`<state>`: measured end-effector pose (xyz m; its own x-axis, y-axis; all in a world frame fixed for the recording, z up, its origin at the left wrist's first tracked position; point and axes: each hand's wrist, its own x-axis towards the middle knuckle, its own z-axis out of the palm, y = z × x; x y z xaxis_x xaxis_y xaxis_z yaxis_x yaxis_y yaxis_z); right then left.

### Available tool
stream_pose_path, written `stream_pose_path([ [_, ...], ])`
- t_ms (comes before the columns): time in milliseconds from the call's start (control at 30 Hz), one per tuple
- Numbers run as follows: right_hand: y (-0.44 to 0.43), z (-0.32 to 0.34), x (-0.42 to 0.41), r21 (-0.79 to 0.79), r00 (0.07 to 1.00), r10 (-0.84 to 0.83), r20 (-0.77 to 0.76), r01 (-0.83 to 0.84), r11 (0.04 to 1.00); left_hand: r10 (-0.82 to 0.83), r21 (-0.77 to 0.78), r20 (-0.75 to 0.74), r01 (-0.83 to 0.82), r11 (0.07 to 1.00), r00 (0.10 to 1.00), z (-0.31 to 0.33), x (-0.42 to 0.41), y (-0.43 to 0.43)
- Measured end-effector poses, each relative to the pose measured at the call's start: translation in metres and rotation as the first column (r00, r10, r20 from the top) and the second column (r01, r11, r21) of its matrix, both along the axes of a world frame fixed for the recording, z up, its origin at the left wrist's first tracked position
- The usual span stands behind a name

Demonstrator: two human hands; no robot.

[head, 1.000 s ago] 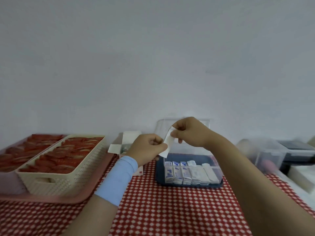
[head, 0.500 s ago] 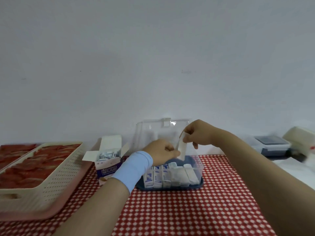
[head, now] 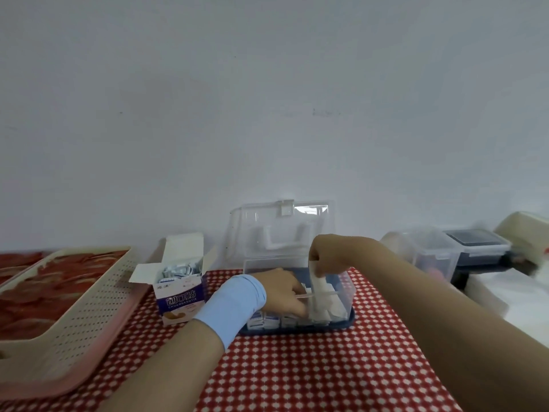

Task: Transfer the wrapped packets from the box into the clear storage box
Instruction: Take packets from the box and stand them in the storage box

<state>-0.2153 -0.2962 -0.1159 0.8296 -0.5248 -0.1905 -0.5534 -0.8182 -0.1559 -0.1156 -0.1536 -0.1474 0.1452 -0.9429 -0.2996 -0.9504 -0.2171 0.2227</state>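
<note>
An open cardboard box (head: pixel 178 295) with several small wrapped packets inside stands on the checked cloth, left of the clear storage box (head: pixel 347 288). That box has a blue base and its lid stands open against the wall. A row of packets lines its front. My right hand (head: pixel 329 257) pinches a white wrapped packet (head: pixel 319 282) by its top and holds it upright inside the box. My left hand (head: pixel 282 292), a blue band on its wrist, reaches into the box beside the packets; its fingertips are hidden among them.
A cream perforated basket (head: pixel 89 307) holding red packets sits on a pink tray at the left. At the right stand another clear container (head: pixel 430 254), a dark-lidded box (head: pixel 478 248) and white items. The wall rises just behind the boxes.
Both hands dropped from above the storage box down into it. The right hand carried the white packet down among the others, and the left hand let go of it and moved to the packet row.
</note>
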Motion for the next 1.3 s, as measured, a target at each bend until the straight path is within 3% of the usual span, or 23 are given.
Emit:
stream_pose_path([
  [300, 0.01, -0.008, 0.013, 0.008, 0.972, -0.05, -0.231, 0.053, 0.999, 0.004, -0.009, -0.044, -0.004, 1.0, 0.999, -0.002, 0.001, 0.001],
  [733, 0.021, -0.023, 0.016, -0.172, 0.989, -0.045, -0.143, 0.02, 0.985, 0.004, -0.052, -0.019, -0.005, 0.999, 1.0, -0.003, -0.001, 0.002],
  [1000, 0.009, -0.016, 0.012, -0.167, 0.994, -0.077, -0.081, 0.063, 0.984, 0.002, -0.115, 0.016, 0.0, 0.993, 1.0, 0.001, -0.003, 0.003],
  [1300, 0.015, -0.012, 0.002, -0.115, 0.959, -0.031, -0.282, -0.002, 0.993, -0.008, -0.048, 0.014, 0.008, 0.999, 1.0, -0.003, -0.013, 0.0],
])
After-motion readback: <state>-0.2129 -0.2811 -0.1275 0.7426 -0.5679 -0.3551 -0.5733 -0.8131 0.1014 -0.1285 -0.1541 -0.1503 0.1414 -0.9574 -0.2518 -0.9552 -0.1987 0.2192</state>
